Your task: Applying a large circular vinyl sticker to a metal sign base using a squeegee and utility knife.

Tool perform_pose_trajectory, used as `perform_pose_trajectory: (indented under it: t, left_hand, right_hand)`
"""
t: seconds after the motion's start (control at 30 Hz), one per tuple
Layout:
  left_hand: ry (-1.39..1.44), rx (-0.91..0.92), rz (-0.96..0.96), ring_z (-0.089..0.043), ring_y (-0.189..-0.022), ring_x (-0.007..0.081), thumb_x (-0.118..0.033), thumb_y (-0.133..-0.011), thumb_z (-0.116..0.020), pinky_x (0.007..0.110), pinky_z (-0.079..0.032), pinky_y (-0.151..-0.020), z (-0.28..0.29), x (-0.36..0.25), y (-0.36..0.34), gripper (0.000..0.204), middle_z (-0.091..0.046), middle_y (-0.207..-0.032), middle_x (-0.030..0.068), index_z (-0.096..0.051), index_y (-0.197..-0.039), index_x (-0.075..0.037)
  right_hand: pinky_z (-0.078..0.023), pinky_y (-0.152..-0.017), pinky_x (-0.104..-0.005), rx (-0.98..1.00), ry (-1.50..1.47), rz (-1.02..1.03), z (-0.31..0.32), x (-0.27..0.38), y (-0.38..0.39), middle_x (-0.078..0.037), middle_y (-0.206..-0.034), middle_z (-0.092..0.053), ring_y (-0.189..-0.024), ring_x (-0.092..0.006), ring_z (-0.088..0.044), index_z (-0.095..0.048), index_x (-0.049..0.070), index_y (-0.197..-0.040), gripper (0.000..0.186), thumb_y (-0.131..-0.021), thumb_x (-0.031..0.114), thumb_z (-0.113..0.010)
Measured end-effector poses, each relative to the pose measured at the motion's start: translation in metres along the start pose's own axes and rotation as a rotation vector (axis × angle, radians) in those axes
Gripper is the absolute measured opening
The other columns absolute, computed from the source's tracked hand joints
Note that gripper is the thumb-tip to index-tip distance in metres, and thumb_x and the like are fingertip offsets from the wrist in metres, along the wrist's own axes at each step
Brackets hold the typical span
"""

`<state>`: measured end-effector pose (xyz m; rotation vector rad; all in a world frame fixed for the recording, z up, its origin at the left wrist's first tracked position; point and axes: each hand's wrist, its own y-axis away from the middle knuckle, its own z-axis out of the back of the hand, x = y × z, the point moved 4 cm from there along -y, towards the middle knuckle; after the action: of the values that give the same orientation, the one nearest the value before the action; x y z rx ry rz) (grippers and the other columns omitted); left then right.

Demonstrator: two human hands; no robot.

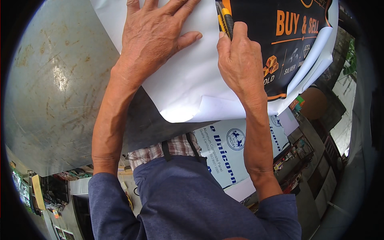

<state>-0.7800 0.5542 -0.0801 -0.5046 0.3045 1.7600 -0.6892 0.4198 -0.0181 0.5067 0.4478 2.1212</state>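
Observation:
My left hand (158, 34) lies flat with fingers spread on a large white sheet (192, 76), its fingertips cut off by the top of the picture. My right hand (240, 60) is closed round a yellow-and-black utility knife (227, 20). The knife lies along the line where the white sheet meets a glossy black poster (276, 52) with orange and white print. Its blade tip cannot be made out. The white sheet curls up along its near edge, and the poster's right edge rolls over, showing a white back.
A worn grey metal tabletop (60, 100) stretches to the left under the sheet. Below the near edge at right stands a pale blue printed panel (220, 156). Boxes and tools clutter a shelf (296, 156) at the right, and more clutter (56, 192) sits at lower left.

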Motion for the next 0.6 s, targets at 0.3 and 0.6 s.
perform_pose_trajectory:
  t: [0.3, 0.6]
  left_hand:
    - [-0.011, 0.032, 0.020, 0.000, -0.158, 0.0407, -0.064, -0.089, -0.064, 0.066, 0.005, -0.125, -0.0013, -0.0004, -0.0009, 0.082, -0.035, -0.166, -0.0018, -0.049, -0.153, -0.014]
    - [-0.026, -0.063, -0.020, -0.001, -0.159, 0.0401, -0.060, -0.089, -0.067, 0.064, 0.003, -0.126, 0.0004, 0.0017, 0.0057, 0.080, -0.033, -0.167, -0.0009, -0.049, -0.153, -0.015]
  right_hand:
    - [-0.062, -0.054, -0.0448, 0.015, -0.001, -0.007, 0.0003, -0.0014, 0.0023, -0.036, -0.077, -0.068, -0.067, -0.0419, -0.075, -0.048, 0.000, -0.102, 0.019, -0.103, 0.017, -0.054]
    - [-0.062, -0.060, -0.0467, 0.022, 0.003, -0.006, 0.0037, 0.0003, 0.0033, -0.032, -0.074, -0.068, -0.068, -0.0430, -0.074, -0.049, -0.003, -0.101, 0.021, -0.103, 0.018, -0.053]
